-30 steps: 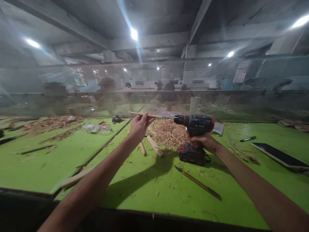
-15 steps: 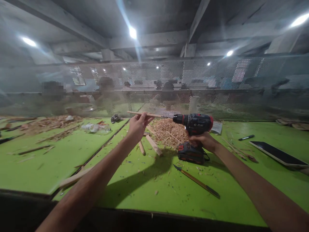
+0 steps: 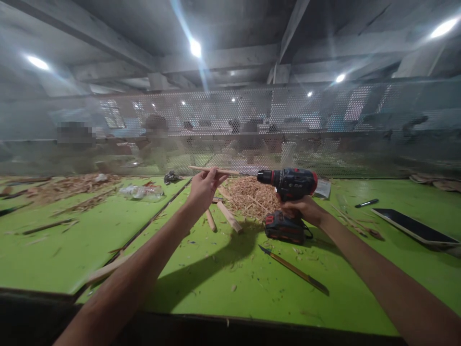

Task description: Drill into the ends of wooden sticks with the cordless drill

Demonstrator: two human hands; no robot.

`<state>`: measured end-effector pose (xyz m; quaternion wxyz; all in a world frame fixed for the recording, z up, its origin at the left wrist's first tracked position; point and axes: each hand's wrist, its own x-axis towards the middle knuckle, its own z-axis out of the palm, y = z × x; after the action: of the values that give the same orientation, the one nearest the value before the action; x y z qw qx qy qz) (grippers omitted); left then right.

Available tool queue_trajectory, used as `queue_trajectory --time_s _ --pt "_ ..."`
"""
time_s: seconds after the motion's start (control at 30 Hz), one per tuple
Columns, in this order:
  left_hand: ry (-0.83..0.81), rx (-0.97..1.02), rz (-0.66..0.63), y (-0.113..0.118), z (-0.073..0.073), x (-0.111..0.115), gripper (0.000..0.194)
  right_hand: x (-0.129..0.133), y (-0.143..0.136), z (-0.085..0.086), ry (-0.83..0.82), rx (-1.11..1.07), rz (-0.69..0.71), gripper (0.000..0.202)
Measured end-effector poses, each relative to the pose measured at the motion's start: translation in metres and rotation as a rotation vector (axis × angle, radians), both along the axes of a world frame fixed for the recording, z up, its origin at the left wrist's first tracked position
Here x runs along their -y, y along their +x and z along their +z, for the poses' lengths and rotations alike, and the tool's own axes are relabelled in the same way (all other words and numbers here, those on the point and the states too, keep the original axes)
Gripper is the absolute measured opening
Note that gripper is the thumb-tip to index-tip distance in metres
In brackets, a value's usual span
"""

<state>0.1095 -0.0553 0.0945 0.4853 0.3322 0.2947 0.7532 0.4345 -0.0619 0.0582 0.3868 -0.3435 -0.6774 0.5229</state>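
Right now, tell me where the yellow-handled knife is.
In the head view, the knife lies on the green table, right of center, nearer the front edge than the drill's battery and left of the right forearm.

One drill [image 3: 297, 183], one knife [image 3: 295, 270], one pen [image 3: 367, 203], seemingly two shaving heaps [image 3: 255, 196]

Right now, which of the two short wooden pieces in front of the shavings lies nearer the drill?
The thicker piece, on the right. The slimmer piece lies to its left, farther from the drill and nearer the left hand.
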Motion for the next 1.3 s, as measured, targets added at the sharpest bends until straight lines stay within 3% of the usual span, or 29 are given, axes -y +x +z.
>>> queue_trajectory --time_s 0.3,0.7,0.93,1.1,1.3 --pt "-0.033 -0.025 -0.031 -0.009 -0.004 -0.004 0.018 0.003 -0.002 0.001 -0.014 -0.018 -0.012 0.039" --pt "-0.035 -0.008 -0.017 -0.006 -0.005 -0.004 0.025 -0.001 0.001 -0.003 0.005 -0.02 0.002 0.04" --pt "-0.119 0.006 0.063 -0.02 -0.013 -0.015 0.03 0.0 0.0 -0.001 0.0 -0.024 0.02 0.041" --pt "-0.18 -0.058 -0.012 -0.022 -0.024 -0.02 0.035 0.003 -0.002 0.002 -0.009 -0.009 -0.022 0.04" --pt "-0.15 -0.163 -0.066 -0.018 -0.028 -0.018 0.032 0.005 -0.002 0.005 -0.016 -0.011 -0.03 0.044"
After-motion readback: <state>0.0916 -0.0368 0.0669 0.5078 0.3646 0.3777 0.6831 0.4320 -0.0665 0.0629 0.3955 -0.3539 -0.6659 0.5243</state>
